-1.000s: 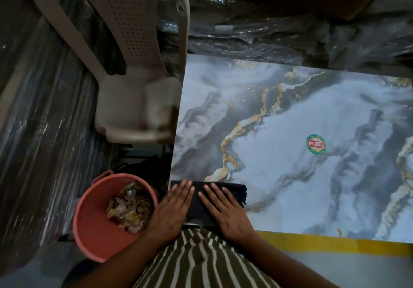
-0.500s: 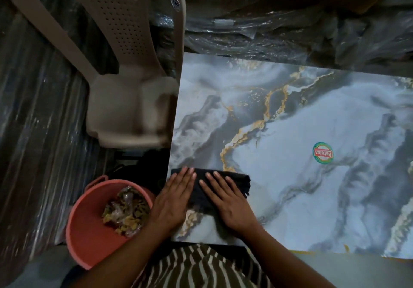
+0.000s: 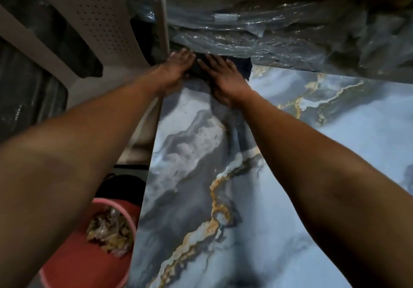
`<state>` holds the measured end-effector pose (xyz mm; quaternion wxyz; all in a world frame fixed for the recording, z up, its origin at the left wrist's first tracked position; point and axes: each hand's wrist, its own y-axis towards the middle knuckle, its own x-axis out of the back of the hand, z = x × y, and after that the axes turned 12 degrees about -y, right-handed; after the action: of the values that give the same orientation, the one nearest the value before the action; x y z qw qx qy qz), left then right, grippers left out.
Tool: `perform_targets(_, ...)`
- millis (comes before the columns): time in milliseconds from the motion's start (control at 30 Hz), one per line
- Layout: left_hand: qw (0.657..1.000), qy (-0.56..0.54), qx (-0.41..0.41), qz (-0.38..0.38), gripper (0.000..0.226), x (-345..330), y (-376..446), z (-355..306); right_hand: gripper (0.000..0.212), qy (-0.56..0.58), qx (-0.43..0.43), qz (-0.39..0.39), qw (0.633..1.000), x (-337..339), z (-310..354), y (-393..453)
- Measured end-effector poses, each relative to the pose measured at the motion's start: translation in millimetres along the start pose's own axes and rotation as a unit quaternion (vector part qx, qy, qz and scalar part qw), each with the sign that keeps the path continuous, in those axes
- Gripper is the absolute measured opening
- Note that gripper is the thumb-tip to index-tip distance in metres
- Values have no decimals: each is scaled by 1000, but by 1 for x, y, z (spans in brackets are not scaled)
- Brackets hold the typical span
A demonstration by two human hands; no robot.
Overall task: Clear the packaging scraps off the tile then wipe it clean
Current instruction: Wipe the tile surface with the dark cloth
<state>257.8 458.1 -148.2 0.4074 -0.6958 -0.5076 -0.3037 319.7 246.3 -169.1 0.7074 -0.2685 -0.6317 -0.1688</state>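
**Both hands press the dark cloth at the tile's far corner**

A large glossy tile (image 3: pixel 279 176) with a grey, white and pale blue marble pattern veined in gold fills the right and centre of the view. At its far left corner lies a dark, almost black cloth (image 3: pixel 244 67), folded flat and reaching the tile's far edge.

Both bare arms stretch forward across the tile. The left hand (image 3: pixel 176 71) lies palm down on the left part of the cloth, its fingers straight and close together, the fingertips at the tile's far edge. The right hand (image 3: pixel 223 77) lies palm down just beside it on the cloth, fingers straight and slightly spread. Neither hand curls round the cloth; both press flat on it, and a narrow strip of cloth shows between them.

Crumpled clear plastic sheeting (image 3: pixel 279 26) lies just beyond the tile's far edge. Left of the tile stands a cream perforated plastic chair (image 3: pixel 96 17), one of its legs close to the left hand. Nearer, beside the tile's left edge and partly hidden under the left forearm, sits a round pink plastic tub (image 3: pixel 82 263) holding a heap of crumpled brownish packaging scraps (image 3: pixel 111 232).
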Motion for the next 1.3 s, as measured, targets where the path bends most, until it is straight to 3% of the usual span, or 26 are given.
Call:
perform_targets(233, 1000, -7, -28, -12, 64, -10, -10, -4, 71, -11, 2, -32, 999, -11, -6, -6)
perform_targets(400, 999, 12, -31, 14, 73, -33, -61, -13, 82, -12, 9, -11, 1000, -13, 31, -64)
perform_targets(733, 997, 24, -72, 9, 73, -134, -258, -55, 95, 9, 5, 26, 1000, -36, 173, -247)
perform_targets(1033, 998, 38, -38, -12, 83, -218, -443, -112, 93, 31, 21, 21, 999, -69, 287, -398)
perform_targets(1300, 999, 42, -2, -22, 80, -248, -495, -137, 92, 28, 14, 28, 999, -77, 320, -451)
